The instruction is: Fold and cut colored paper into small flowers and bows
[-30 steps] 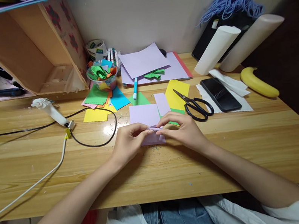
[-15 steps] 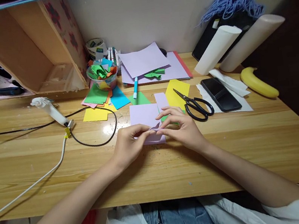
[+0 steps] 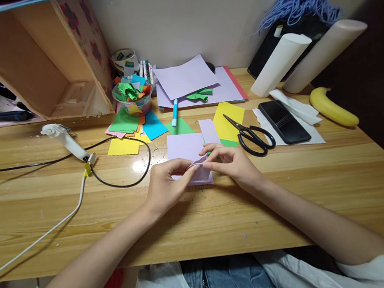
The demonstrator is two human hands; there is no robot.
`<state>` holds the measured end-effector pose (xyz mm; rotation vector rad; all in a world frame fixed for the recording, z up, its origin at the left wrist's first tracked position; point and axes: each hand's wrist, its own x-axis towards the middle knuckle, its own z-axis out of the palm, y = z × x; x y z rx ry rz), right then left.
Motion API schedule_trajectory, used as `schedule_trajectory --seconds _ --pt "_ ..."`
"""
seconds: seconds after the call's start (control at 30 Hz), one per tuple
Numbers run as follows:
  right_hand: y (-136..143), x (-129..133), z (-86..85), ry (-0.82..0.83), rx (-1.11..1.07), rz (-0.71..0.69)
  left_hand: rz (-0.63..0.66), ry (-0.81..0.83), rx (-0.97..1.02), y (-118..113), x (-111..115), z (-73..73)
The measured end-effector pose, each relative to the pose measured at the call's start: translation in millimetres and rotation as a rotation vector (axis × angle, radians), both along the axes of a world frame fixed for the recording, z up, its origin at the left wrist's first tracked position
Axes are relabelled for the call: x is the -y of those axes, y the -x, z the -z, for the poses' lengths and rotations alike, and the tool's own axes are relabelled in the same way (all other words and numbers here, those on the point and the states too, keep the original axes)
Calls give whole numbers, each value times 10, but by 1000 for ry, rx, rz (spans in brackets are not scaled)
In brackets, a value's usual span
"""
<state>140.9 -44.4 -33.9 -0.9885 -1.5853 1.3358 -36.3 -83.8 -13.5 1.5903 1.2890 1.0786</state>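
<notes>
The left hand (image 3: 165, 186) partly hides the held purple paper (image 3: 201, 174).

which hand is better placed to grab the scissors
Likely the right hand: the black-handled scissors lie just beyond it, handles nearest. The left hand is farther away; both hold the purple paper.

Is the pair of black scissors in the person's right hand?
No, the scissors lie beside the right hand, which pinches purple paper.

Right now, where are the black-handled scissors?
In the head view, the scissors lie right of the right hand, between it and the black phone, blades over the yellow paper.
</notes>
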Motion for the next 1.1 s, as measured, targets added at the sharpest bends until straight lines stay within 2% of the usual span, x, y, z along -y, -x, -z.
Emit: schedule_trajectory --seconds 0.13,0.27,0.4,0.53,0.6,0.83,1.1 --pt "28 27 -1 -51 10 47 -16 -11 13 -18 -1 4" --pt "35 42 -23 4 10 45 -12 16 31 -23 -5 8" --pt "25 37 -35 37 26 39 10 115 94 -20 -24 17" --pt "25 36 -27 -4 76 60 25 265 179 -25 -48 32" --pt "31 43 -29 -35 103 64 21 289 206 -29 -55 45" --pt "62 84 -95 -214 242 83 13 193 135 -38 -45 60" --pt "-24 28 -134 -269 297 138 -46 201 156 0 -71 -45"
